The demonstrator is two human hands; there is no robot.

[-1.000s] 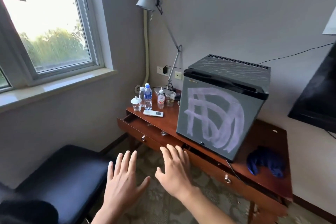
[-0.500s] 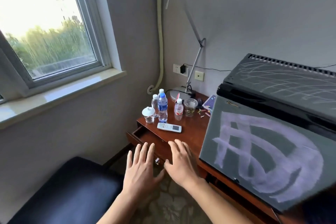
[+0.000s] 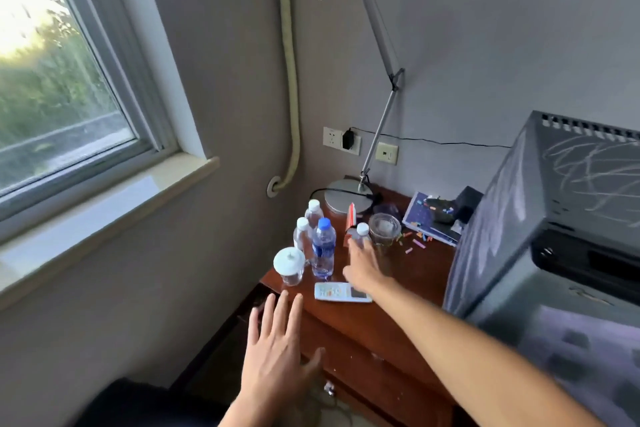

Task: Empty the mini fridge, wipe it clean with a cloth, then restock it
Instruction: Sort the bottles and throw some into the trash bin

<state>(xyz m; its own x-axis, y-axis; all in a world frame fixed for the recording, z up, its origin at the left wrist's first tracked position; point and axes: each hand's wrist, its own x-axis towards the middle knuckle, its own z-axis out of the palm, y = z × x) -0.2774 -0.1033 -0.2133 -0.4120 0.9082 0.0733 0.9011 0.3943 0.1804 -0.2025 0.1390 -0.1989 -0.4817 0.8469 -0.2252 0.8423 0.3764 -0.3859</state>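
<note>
Mini fridge (image 3: pixel 554 253): we log it at the far right, standing on the tabletop (image 3: pixel 398 315), its door shut and its grey faces marked with pale chalky scribbles. Returning to the left edge, we list a window (image 3: pixel 62 73) with greenery outside and a pale sill (image 3: pixel 104 211) beneath it. Next, low in the view, we note our left hand (image 3: pixel 277 354), flat with fingers spread and holding nothing, hovering over the open drawer (image 3: pixel 249 315) at the tabletop's left end. Above it we list a small lidded glass jar (image 3: pixel 289 265), then three water bottles standing close together: two clear ones with white caps (image 3: pixel 304 239) and a blue-capped, blue-labelled bottle (image 3: pixel 323 250) in front of them. Beside these lies a white remote control (image 3: pixel 337 292), flat on the wood near the front edge. Our right hand (image 3: pixel 363 263) reaches across it, fingers extended toward a small white-capped bottle (image 3: pixel 362 230); we cannot tell whether the fingertips touch it or close on it. Just right of that bottle stands a clear plastic cup (image 3: pixel 384 230). Behind it we record the round base of a desk lamp (image 3: pixel 346 198), its arm rising up the wall. Further right lie scattered coloured chalk bits (image 3: pixel 417 243) and a blue booklet (image 3: pixel 429 222), just beside the fridge's left side.
</note>
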